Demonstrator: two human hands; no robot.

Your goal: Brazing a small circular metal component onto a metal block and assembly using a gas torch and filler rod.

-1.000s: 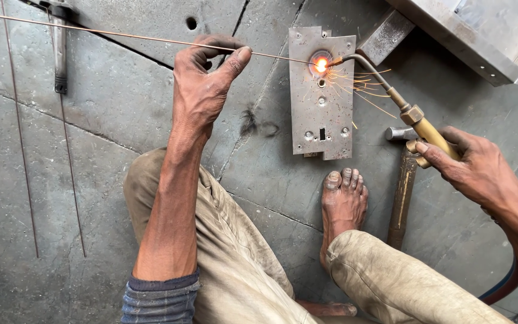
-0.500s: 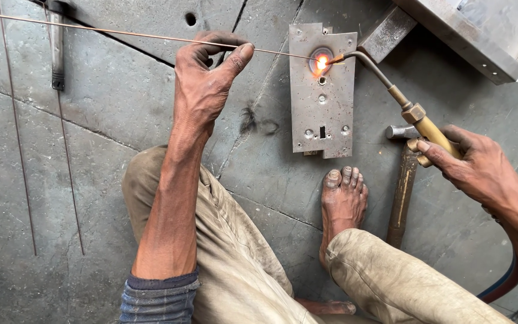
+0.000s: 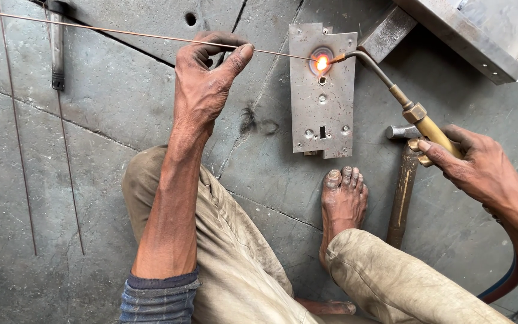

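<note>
Head view showing left hand [image 3: 206,84] pinching thin copper-coloured rod [image 3: 121,31] running from upper left, tip meeting glowing spot on grey metal plate [image 3: 322,96] at upper centre. Right hand [image 3: 481,165] gripping brass torch [image 3: 415,114], flame playing on that spot. Risks: bare foot [image 3: 343,201] resting just below plate, heat or sparks likely burning it; rod drifting off joint. Wooden-handled hammer [image 3: 403,186] lying on rough stone floor [image 3: 109,126].

thin rod [image 3: 121,31] meeting brass torch [image 3: 418,117] flame, seemingly touching
</note>
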